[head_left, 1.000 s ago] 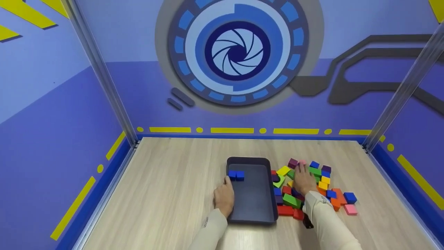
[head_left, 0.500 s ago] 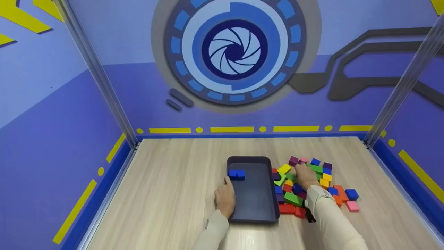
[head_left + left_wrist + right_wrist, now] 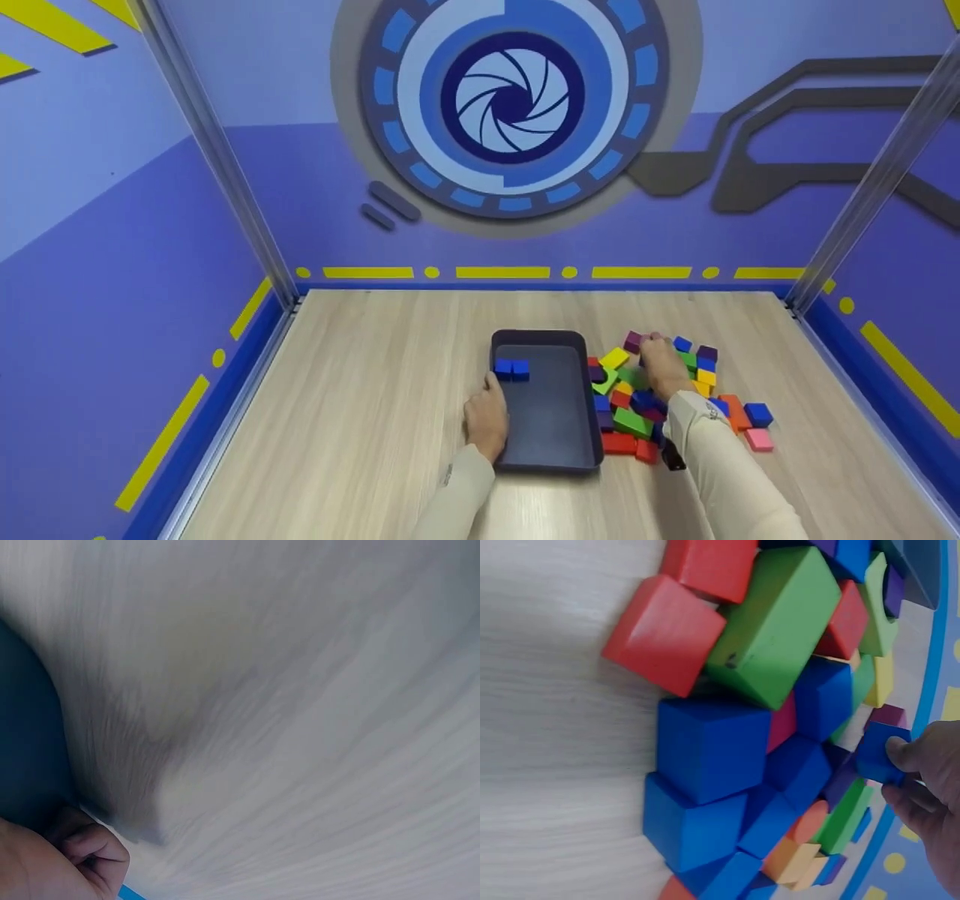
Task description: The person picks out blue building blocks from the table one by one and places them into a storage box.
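My left hand holds the left side of a dark grey tray, its curled fingers against the outer wall in the left wrist view. Inside the tray, two blue cubes sit side by side near the left wall. Over the far part of a pile of coloured blocks is my right hand. It pinches a blue block between thumb and fingers, as the right wrist view shows. A purple block lies just beyond that hand. Part of the pile is hidden under the hand and sleeve.
Right of the tray, the loose blocks lie close together, among them a green block, a red block and a yellow block. A pink block lies at the right edge of the pile. Printed panels wall in the wooden table.
My right hand's fingers, stretched over the pile a second ago, have curled in and now pinch a blue block. The left hand, tray and two cubes stay in place.
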Motion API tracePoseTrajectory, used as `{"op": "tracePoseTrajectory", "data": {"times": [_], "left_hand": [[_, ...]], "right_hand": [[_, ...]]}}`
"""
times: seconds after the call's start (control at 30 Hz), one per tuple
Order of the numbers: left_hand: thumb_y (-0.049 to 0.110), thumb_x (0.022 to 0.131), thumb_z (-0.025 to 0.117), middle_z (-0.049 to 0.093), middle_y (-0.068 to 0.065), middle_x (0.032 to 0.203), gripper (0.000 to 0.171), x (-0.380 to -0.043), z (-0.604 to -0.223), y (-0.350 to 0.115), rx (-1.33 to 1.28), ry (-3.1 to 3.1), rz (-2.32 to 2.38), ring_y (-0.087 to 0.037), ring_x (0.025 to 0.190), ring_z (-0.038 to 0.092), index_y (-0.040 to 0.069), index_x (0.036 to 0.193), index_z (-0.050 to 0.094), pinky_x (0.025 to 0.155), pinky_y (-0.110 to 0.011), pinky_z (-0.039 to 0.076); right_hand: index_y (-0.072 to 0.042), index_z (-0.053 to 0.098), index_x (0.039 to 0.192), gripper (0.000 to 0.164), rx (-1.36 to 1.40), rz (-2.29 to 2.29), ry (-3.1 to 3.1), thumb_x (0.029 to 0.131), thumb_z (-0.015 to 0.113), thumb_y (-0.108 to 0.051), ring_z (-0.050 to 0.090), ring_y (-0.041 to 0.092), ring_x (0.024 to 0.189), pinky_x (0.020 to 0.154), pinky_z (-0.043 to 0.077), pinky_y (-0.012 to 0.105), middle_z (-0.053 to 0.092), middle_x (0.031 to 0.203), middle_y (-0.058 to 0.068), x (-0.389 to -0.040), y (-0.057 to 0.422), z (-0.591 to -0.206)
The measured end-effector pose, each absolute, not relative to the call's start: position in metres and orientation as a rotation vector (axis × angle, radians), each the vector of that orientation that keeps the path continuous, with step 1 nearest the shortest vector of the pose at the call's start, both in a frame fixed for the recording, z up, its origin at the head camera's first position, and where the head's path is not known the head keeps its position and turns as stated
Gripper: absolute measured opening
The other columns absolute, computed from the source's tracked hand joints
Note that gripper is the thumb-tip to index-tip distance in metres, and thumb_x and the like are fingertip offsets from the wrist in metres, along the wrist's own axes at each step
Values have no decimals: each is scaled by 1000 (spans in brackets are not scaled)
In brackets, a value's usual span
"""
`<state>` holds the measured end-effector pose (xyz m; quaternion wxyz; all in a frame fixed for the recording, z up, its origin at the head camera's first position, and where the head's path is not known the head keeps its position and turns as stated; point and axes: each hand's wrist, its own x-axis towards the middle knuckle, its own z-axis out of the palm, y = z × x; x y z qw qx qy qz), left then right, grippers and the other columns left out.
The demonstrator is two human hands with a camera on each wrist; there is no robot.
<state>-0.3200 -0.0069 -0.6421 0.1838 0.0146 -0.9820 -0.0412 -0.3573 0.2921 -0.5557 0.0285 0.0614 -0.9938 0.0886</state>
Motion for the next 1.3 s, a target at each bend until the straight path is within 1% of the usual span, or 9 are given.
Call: {"op": "tracePoseTrajectory", "data": {"times": [0.1, 0.23, 0.4, 0.5, 0.63, 0.77, 0.97, 1.17, 1.3], "left_hand": [[18, 76, 87, 67, -6, 65, 57, -320, -641, -8, 42, -2758, -118, -18, 58, 67, 3, 119, 52, 49, -32, 51], [16, 75, 87, 67, -5, 64, 54, -318, -640, -7, 35, -2713, -105, -19, 58, 67, 3, 114, 52, 49, -32, 51], [17, 77, 85, 68, -5, 65, 51, -320, -641, -4, 16, -2707, -60, -18, 58, 67, 3, 115, 53, 49, -30, 51], [16, 79, 83, 68, -5, 64, 47, -321, -643, -3, 19, -2711, -60, -18, 58, 67, 4, 113, 53, 49, -30, 50], [13, 78, 82, 67, -4, 63, 43, -320, -646, -3, 42, -2684, -75, -18, 57, 67, 6, 107, 52, 47, -31, 50], [13, 78, 82, 66, -3, 62, 42, -319, -646, -4, 62, -2671, -71, -17, 56, 66, 6, 106, 52, 47, -30, 49], [11, 80, 80, 66, -3, 62, 39, -319, -643, -5, 59, -2670, -78, -17, 55, 66, 6, 106, 52, 47, -31, 50], [12, 80, 80, 66, -3, 61, 40, -316, -641, -5, 59, -2687, -72, -16, 54, 65, 6, 107, 52, 46, -31, 49], [19, 77, 85, 68, -3, 64, 49, -317, -639, -4, 61, -2689, -41, -15, 56, 66, 6, 111, 52, 48, -30, 50]], "right_hand": [[17, 58, 118, 32, 213, 282, -3012, 87, 67, 16, 61, 49, 106, 94, 56, 55, 60, 114, 35, -361, 286, -548], [15, 60, 115, 28, 246, 327, -2934, 88, 66, 15, 62, 47, 103, 91, 57, 54, 61, 113, 33, -363, 279, -540], [12, 61, 114, 28, 271, 353, -2900, 87, 60, 19, 63, 46, 103, 87, 58, 52, 62, 113, 31, -364, 269, -531], [10, 63, 116, 30, 295, 346, -2908, 88, 62, 18, 64, 43, 105, 85, 60, 49, 63, 114, 28, -366, 260, -526], [11, 64, 118, 33, 348, 364, -2902, 86, 66, 18, 66, 42, 107, 87, 60, 48, 64, 118, 29, -369, 244, -523], [10, 64, 120, 36, 367, 424, -2900, 86, 62, 20, 67, 42, 107, 89, 59, 50, 65, 120, 27, -371, 226, -521], [7, 64, 122, 33, 392, 523, -2909, 91, 60, 15, 68, 39, 108, 91, 58, 49, 65, 121, 24, -374, 196, -523], [9, 69, 110, 24, 514, 567, -2939, 86, 65, 14, 71, 38, 97, 86, 59, 49, 71, 106, 24, -373, 168, -547], [8, 71, 99, 14, 587, 565, -2938, 86, 70, 10, 71, 37, 91, 80, 59, 51, 71, 95, 22, -370, 153, -563]]}}
